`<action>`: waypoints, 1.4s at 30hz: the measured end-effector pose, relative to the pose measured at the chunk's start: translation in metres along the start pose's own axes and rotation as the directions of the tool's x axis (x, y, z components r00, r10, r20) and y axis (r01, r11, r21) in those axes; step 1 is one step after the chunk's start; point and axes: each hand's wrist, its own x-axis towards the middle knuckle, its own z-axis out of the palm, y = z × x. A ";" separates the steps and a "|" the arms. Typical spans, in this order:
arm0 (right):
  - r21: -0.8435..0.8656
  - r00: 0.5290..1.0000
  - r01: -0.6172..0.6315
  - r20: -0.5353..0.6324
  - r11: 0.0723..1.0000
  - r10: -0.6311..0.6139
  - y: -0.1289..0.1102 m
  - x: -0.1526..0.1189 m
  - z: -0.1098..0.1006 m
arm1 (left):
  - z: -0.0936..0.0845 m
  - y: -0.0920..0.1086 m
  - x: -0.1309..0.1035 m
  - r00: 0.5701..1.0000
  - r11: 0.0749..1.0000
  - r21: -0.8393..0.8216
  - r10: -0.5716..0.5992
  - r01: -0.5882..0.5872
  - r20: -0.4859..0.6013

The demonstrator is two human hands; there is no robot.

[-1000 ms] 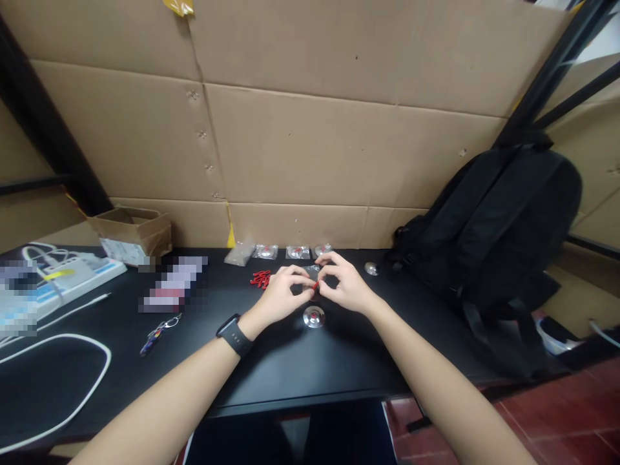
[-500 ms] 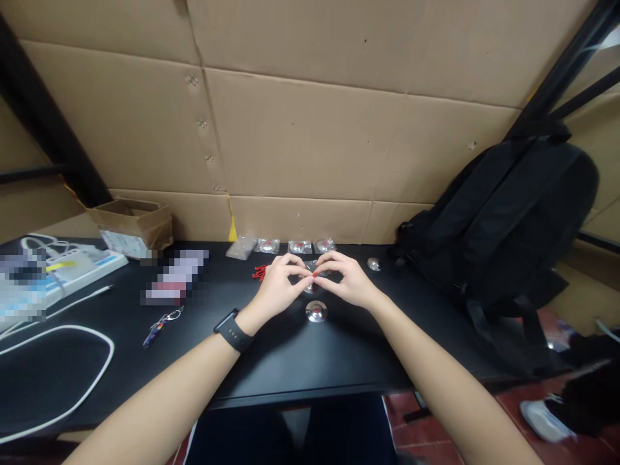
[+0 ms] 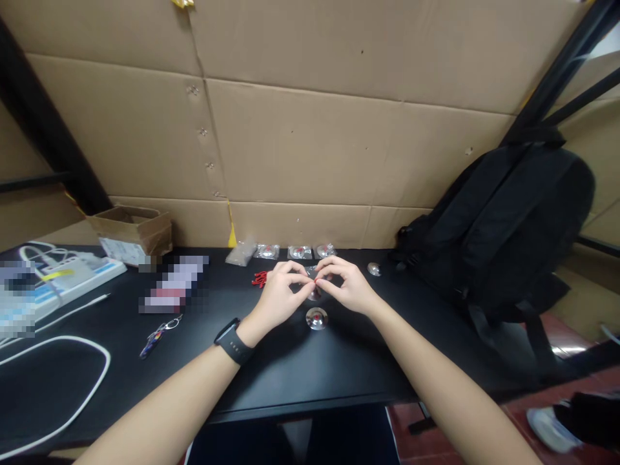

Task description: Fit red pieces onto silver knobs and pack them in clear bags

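My left hand [image 3: 287,290] and my right hand [image 3: 346,284] meet fingertip to fingertip above the table. Both pinch a small piece of red cord [image 3: 316,280], mostly covered by the fingers. Just under the fingertips, a shiny domed metal disc [image 3: 314,295], like a finger cymbal, is partly hidden. Nearer to me lies another finger cymbal [image 3: 316,318] with red at its centre. A bundle of red cords [image 3: 259,279] rests left of my left hand. To the right of my right hand is one more metal cymbal [image 3: 374,268].
Along the back lie several bagged cymbals [image 3: 299,252] and a clear plastic packet [image 3: 241,252]. At left are a cardboard box [image 3: 133,232], a power strip [image 3: 104,274], a white cable [image 3: 107,361] and a keyring [image 3: 157,336]. A black backpack [image 3: 504,226] stands at right.
The view has tilted slightly upward, so the table things sit a little lower in the picture. Both hands keep their pinch, with fingertips shifting slightly around the red cord.
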 end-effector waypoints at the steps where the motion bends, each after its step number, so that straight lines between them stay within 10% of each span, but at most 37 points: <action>1: -0.014 1.000 0.006 0.004 1.000 -0.006 0.000 0.000 0.000 | 0.000 0.001 0.000 1.000 1.000 0.018 0.009 -0.009 -0.009; 7: -0.104 0.999 0.045 0.030 0.994 -0.042 0.001 0.001 -0.011 | -0.006 0.007 0.002 0.998 0.996 0.083 0.040 -0.035 -0.055; 10: -0.168 0.995 0.024 0.095 0.985 -0.008 0.009 -0.001 -0.024 | -0.014 0.010 0.001 0.976 0.987 0.025 0.150 -0.156 0.160; 15: -0.265 0.954 -0.076 0.262 0.961 0.147 0.028 -0.008 -0.044 | -0.012 0.010 -0.006 0.819 0.939 -0.020 0.309 -0.343 0.483; 28: -0.334 0.829 -0.184 0.452 0.924 0.329 0.047 -0.012 -0.058 | 0.002 -0.003 -0.007 0.864 0.948 0.174 0.157 -0.268 0.478; 42: -0.287 0.720 -0.253 0.582 0.924 0.378 0.057 -0.016 -0.055 | 0.013 -0.008 -0.011 0.858 0.993 0.036 0.081 -0.115 0.508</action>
